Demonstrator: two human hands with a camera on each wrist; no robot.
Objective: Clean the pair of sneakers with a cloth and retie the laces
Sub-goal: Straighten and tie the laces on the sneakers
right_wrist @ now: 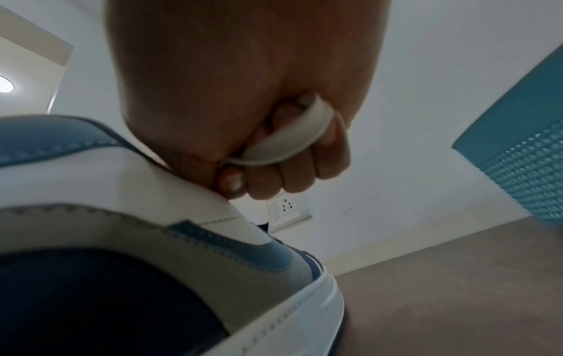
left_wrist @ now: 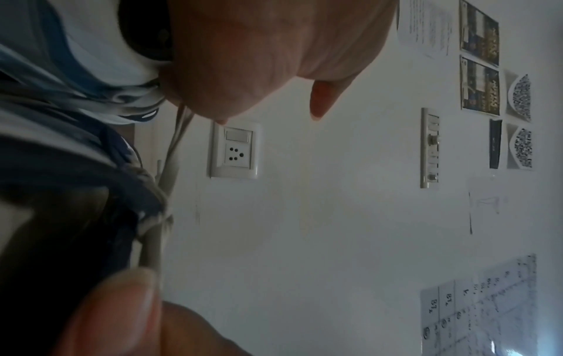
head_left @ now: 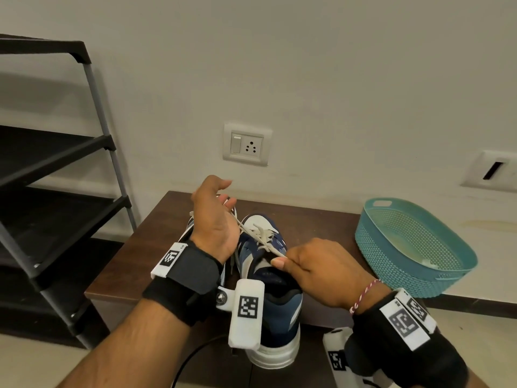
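Two blue-and-white sneakers stand side by side on a brown table [head_left: 321, 219]. The right sneaker [head_left: 279, 306] [right_wrist: 152, 228] faces away from me, heel toward me. Its white lace [head_left: 263, 236] [left_wrist: 170, 163] [right_wrist: 292, 142] is stretched taut across the tongue between both hands. My left hand [head_left: 215, 219] [left_wrist: 243, 60] grips one end up and to the left, thumb raised. My right hand [head_left: 316, 273] [right_wrist: 243, 96] pinches the other end at the shoe's collar, with the lace looped over its curled fingers. The left sneaker [head_left: 188, 228] is mostly hidden behind my left hand and wrist.
A teal perforated basket [head_left: 405, 275] [right_wrist: 524, 156] sits on the table's right end. A black shoe rack [head_left: 56, 163] stands at the left. A wall socket [head_left: 247, 144] is behind the shoes. A black cable [head_left: 190, 357] runs along the floor below the table's front edge.
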